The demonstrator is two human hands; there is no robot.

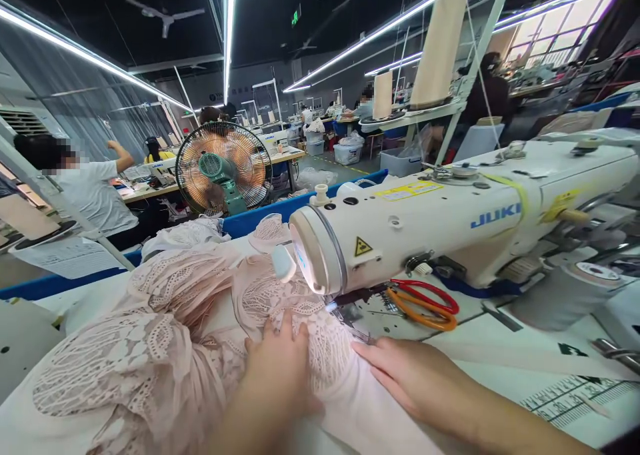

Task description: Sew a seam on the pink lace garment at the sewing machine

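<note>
A pale pink lace garment (pixel 325 352) lies under the head of a white sewing machine (pixel 385 225), its edge close to the needle area. My left hand (pixel 280 358) rests on the lace with its fingers spread. To the right of it, my right hand (pixel 410 372) lies at the fabric's edge, index finger stretched toward the needle area. Its fingertips touch the cloth, and part of the hand's underside is hidden. A heap of similar pink lace pieces (pixel 165 308) covers the left side of the worktable.
Red-handled and orange-handled scissors (pixel 425 305) lie beside the machine's base. Thread cones (pixel 440 42) stand on a rack above. A measuring scale (pixel 565 402) marks the table at right. Beyond the blue edge (pixel 305 205) are a large fan (pixel 225 168) and a seated person (pixel 95 195).
</note>
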